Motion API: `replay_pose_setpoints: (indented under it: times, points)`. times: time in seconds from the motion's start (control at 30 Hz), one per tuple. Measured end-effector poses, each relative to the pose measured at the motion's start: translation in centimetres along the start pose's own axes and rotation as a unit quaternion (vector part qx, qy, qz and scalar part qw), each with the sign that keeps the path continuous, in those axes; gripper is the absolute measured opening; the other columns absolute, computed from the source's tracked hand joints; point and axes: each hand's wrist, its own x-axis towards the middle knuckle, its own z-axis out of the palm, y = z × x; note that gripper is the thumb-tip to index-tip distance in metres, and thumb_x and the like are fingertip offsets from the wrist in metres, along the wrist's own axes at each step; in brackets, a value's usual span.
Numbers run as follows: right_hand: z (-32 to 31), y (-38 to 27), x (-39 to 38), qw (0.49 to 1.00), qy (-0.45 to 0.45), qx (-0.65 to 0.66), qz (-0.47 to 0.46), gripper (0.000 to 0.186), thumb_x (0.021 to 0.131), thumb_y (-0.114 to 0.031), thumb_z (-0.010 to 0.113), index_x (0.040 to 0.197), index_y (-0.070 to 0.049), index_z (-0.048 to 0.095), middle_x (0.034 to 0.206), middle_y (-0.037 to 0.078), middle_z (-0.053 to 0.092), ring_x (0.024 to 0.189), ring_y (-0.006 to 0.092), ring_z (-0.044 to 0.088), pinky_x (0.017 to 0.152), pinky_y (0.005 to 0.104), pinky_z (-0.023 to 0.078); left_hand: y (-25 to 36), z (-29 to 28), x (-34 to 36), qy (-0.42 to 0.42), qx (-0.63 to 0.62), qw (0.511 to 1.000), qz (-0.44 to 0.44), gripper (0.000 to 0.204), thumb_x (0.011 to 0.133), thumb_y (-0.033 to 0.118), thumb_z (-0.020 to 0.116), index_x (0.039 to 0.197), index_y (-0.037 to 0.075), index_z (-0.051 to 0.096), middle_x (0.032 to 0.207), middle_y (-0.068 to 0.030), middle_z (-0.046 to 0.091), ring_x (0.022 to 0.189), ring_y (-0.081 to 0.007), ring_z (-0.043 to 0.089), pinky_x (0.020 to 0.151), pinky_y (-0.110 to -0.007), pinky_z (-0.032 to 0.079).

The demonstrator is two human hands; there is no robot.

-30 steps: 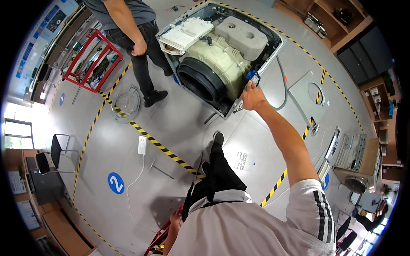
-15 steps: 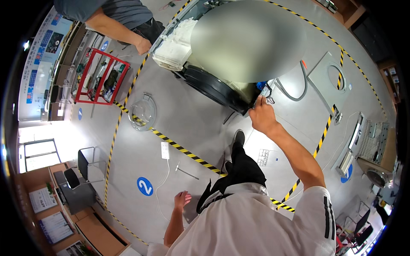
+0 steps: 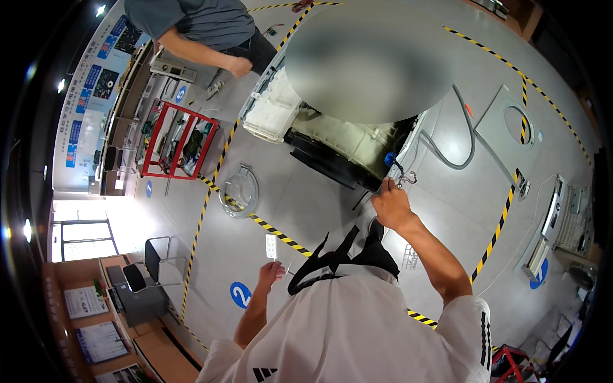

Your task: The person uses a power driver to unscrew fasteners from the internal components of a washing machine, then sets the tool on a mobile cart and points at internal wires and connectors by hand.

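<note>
A partly taken-apart washing machine lies before me, its cream tub (image 3: 348, 142) and black rim (image 3: 329, 163) showing; a blurred patch hides its upper part. My right hand (image 3: 393, 205) is closed at the near right corner of the machine's metal frame (image 3: 403, 148), fingers pinching its edge. Beside those fingers hang loose dark wires (image 3: 407, 178) and a blue part (image 3: 389, 159). My left hand (image 3: 271, 273) hangs at my left side, fingers loosely apart and holding nothing. In the view it is nearest a white power strip (image 3: 271, 246) on the floor.
A co-worker's hand (image 3: 240, 66) is beyond the machine's left side. The round glass door (image 3: 239, 191) and a red tool cart (image 3: 180, 142) stand left. To the right lie a grey hose (image 3: 461, 165), a front panel with a round hole (image 3: 495, 131) and a control panel (image 3: 549, 220).
The whole view has shifted, so floor objects appear lower and further right. The co-worker's hand has come away from the machine's corner. My right hand stays at the frame corner.
</note>
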Motion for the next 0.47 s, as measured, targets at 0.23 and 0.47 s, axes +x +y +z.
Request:
replay_pose_setpoints:
  times: [0.23,0.47]
  points:
    - [-0.4,-1.1,-0.1,0.998,0.028,0.036,0.033,0.019,0.064,-0.011,0.058,0.079,-0.003,0.066,0.114,0.040,0.041,0.108,0.0451,0.045,0.077,0.0383,0.048,9.5,-0.7,3.3,-0.014,0.039,0.995,0.089,0.027,0.085,0.024,0.048,0.099,0.002,0.056,0.084,-0.0072,0.062,0.073,-0.0152,0.062,0.062,-0.025,0.048]
    - [-0.4,-2.1,0.6,0.995,-0.001,0.038,0.093,0.025,0.063,-0.012,0.060,0.087,-0.006,0.066,0.117,0.041,0.037,0.113,0.0450,0.040,0.080,0.0410,0.047,18.2,-0.3,7.2,-0.087,0.028,0.982,0.167,0.030,0.084,0.027,0.053,0.101,0.002,0.055,0.087,-0.0086,0.062,0.076,-0.0152,0.061,0.065,-0.023,0.048]
